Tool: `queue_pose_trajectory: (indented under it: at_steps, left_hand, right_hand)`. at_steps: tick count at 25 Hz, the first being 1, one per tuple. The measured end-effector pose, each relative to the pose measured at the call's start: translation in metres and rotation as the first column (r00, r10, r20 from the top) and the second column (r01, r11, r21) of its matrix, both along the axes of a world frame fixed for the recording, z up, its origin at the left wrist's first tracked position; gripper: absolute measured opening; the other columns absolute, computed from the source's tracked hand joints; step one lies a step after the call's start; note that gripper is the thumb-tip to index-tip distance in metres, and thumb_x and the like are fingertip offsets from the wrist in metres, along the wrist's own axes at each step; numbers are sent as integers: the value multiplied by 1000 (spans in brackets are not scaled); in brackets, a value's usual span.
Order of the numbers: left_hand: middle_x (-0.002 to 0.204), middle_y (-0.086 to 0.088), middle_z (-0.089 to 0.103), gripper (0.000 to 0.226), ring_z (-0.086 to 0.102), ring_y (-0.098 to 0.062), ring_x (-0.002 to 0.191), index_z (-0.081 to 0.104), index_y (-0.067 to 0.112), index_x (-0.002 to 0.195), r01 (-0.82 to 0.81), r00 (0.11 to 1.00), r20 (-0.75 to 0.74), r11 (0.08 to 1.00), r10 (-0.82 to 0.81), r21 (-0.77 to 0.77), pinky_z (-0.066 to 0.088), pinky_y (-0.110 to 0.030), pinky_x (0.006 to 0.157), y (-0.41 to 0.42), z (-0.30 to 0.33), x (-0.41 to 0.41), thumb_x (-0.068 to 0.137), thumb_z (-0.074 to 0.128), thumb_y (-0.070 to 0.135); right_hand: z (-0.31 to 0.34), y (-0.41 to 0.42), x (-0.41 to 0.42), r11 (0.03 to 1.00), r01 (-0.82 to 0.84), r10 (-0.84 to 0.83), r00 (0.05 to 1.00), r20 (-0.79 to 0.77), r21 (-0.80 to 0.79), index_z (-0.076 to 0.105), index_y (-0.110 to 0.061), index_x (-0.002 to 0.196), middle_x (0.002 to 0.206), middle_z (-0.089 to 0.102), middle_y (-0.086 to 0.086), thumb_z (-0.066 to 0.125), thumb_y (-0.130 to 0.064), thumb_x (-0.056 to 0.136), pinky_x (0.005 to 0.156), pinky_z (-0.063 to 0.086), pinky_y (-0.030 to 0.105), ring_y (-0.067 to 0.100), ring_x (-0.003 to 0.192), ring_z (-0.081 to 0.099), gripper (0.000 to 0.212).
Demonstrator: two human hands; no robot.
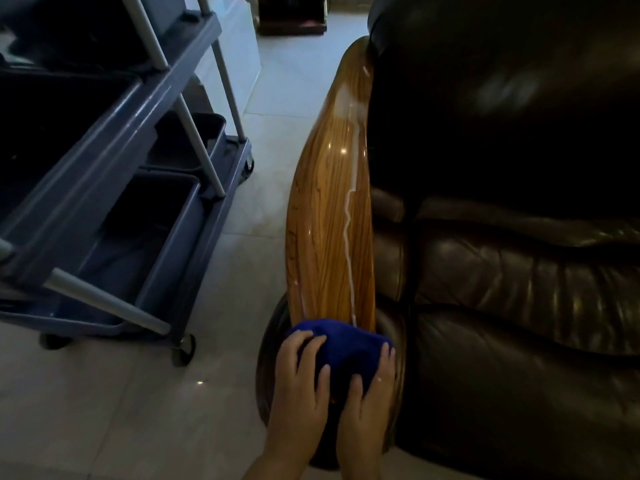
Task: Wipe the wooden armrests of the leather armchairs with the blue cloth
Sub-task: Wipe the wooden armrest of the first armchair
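A glossy wooden armrest (329,209) runs away from me along the left side of a dark brown leather armchair (512,271). A thin white streak of liquid trails down its right half. The blue cloth (341,344) is bunched over the near end of the armrest. My left hand (299,379) presses on the cloth's left side with fingers spread. My right hand (370,393) grips its right side, thumb at the cloth's right edge. Both hands hold the cloth down against the wood.
A blue-grey cleaning cart (114,188) with dark bins and small wheels stands on the pale tiled floor (104,410) to the left, a narrow strip of floor between it and the armrest. A dark wooden piece of furniture (292,15) sits far back.
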State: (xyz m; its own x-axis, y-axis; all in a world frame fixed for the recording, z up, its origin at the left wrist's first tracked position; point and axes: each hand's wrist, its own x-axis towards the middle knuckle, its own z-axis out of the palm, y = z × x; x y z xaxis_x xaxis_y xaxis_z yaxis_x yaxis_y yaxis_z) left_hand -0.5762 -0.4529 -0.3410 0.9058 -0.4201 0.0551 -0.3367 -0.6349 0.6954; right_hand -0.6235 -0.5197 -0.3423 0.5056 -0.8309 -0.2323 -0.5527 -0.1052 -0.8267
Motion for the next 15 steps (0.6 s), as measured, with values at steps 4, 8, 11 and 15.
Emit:
queue_pose_trajectory:
  at_steps: [4, 8, 11, 15]
  left_hand:
    - [152, 18, -15, 63, -8, -6, 142, -9, 37, 142, 41, 998, 55, 999, -42, 14, -3, -29, 117, -12, -30, -1, 89, 24, 34]
    - [153, 12, -13, 62, -5, -14, 143, -8, 30, 143, 45, 991, 124, 999, -44, -9, -2, -30, 117, -11, -46, 4, 92, 26, 31]
    - [153, 13, -15, 61, -7, -14, 143, -8, 32, 143, 59, 989, 134, 998, -57, -11, 0, -32, 117, -10, -49, 5, 92, 26, 32]
    - [152, 13, -17, 63, -8, -14, 143, -12, 34, 142, 38, 987, 155, 999, -42, 34, 5, -39, 118, -12, -47, 3, 91, 26, 32]
  right_hand:
    - [-22, 3, 6, 976, -43, 52, 998, 39, -215, 15, -29, 141, 154, 11, 5, 28, -36, 87, 109, 18, 40, 24, 139, 17, 56]
    - [-39, 4, 3, 954, -44, 73, 993, 88, -297, 36, -14, 139, 154, 17, 6, 30, -35, 90, 105, 40, 49, 27, 140, 26, 54]
    - [-40, 2, 3, 948, -74, 108, 990, 92, -311, 36, -14, 139, 154, 11, 0, 31, -35, 90, 99, 45, 52, 25, 141, 24, 54]
    - [-37, -2, 2, 940, -127, 155, 986, 66, -316, 34, -12, 140, 154, 6, -3, 29, -37, 90, 100, 44, 52, 23, 142, 18, 56]
